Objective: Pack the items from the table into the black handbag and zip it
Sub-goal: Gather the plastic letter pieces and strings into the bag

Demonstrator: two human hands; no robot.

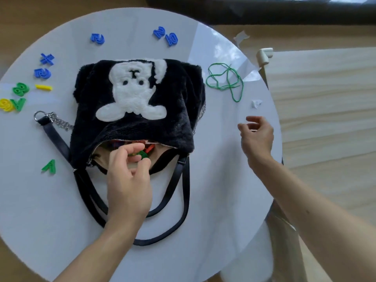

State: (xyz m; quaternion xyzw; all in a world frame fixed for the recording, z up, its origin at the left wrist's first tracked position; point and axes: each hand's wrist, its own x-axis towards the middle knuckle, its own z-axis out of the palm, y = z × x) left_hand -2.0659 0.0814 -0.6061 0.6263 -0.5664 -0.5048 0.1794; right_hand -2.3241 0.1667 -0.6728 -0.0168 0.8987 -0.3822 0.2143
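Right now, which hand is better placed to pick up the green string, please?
Right: the right hand is empty and nearer the string; the left hand holds a green piece at the bag.

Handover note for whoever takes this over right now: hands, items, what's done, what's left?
Hands: the left hand pinches a green piece at the open mouth of the black handbag. The right hand holds nothing, fingers relaxed, over the table to the right of the bag.
Done: some coloured pieces are inside.
Left: blue pieces on the far side, green and yellow pieces at the left edge, the green A, and the green string. Then close the zipper, now open.
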